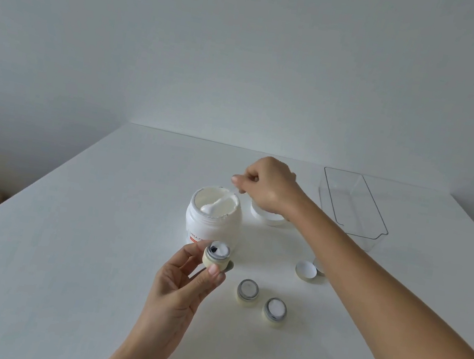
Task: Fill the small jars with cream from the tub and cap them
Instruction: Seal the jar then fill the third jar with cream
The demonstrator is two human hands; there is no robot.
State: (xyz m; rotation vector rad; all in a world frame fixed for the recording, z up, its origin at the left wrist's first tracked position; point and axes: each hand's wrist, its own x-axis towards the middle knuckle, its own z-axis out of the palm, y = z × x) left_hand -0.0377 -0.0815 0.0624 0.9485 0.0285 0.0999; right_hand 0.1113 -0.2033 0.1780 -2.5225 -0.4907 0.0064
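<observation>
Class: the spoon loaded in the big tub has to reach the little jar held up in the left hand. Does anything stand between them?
Nothing visible does. The small cream-coloured jar is open, just in front of the white tub.

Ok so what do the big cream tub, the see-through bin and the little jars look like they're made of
Big cream tub: probably plastic; opaque white, soft sheen, printed label.
See-through bin: likely clear rigid plastic; the table shows through its walls. Glass can't be excluded.
Little jars: pale cream-yellow bodies, glossy, with grey metallic-looking neck rings; glass or plastic, cannot tell. The left hand holds one.
</observation>
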